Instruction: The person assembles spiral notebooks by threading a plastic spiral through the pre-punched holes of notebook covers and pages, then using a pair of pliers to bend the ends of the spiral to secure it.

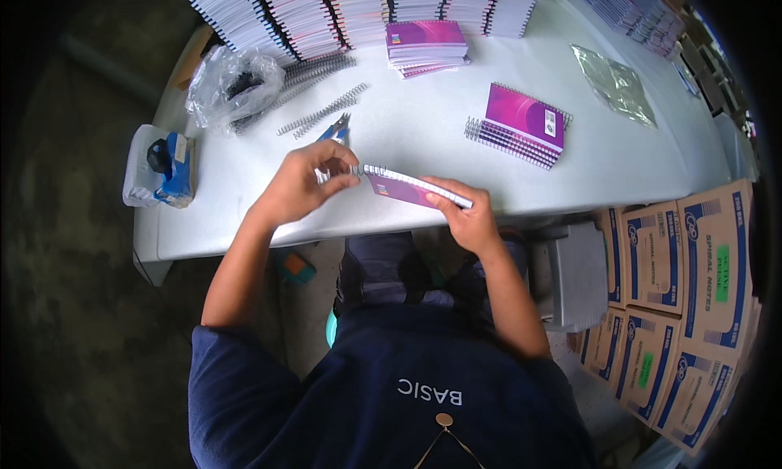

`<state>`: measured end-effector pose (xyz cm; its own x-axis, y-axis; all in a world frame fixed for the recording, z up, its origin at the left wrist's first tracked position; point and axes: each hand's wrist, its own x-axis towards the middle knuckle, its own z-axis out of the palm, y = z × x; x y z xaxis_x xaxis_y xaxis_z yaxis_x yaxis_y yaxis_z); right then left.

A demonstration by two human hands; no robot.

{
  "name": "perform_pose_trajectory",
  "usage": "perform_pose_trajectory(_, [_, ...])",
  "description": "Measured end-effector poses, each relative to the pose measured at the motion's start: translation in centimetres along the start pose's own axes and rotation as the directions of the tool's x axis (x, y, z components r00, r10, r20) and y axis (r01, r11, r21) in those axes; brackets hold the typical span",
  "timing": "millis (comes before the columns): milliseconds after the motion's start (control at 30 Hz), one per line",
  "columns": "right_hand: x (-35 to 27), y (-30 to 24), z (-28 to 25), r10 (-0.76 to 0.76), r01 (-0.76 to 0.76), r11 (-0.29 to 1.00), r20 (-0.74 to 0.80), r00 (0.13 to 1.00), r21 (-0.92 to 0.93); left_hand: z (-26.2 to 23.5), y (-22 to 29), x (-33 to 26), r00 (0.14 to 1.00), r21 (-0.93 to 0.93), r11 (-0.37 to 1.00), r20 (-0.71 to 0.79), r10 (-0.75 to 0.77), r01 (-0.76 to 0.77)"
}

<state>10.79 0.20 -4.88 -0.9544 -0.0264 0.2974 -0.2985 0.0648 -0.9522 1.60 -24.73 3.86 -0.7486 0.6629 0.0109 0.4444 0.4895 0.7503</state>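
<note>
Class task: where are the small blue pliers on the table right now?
In the head view, the blue pliers lie on the white table, just beyond the left hand, beside loose wire coils.

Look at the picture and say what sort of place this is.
Probably a small notebook-binding workshop. A white table carries rows of stacked notebooks and loose wire spirals, cardboard boxes stand beside it, and both hands hold a purple notebook.
</note>
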Motion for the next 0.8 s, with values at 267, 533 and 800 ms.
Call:
perform_pose_trajectory(267, [0.4,0.5,-1.0,0.078,-0.079,0.990,0.014,0.997,0.119,0.2,-1.4,2.0,0.974,-0.372,0.905,0.168,-0.154,0.207])
perform_pose_trajectory(533, [0.4,0.0,-0.7,0.130,-0.130,0.985,0.003,0.991,0.114,-1.4,-2.6,3.9,0.986,-0.435,0.897,0.168,-0.002,0.076])
perform_pose_trajectory(800, [0.4,-0.2,-0.7,0.122,-0.121,0.988,-0.006,0.993,0.099,-1.7,0.4,4.6,0.923,-0.179,0.962,0.363,-0.129,0.205])
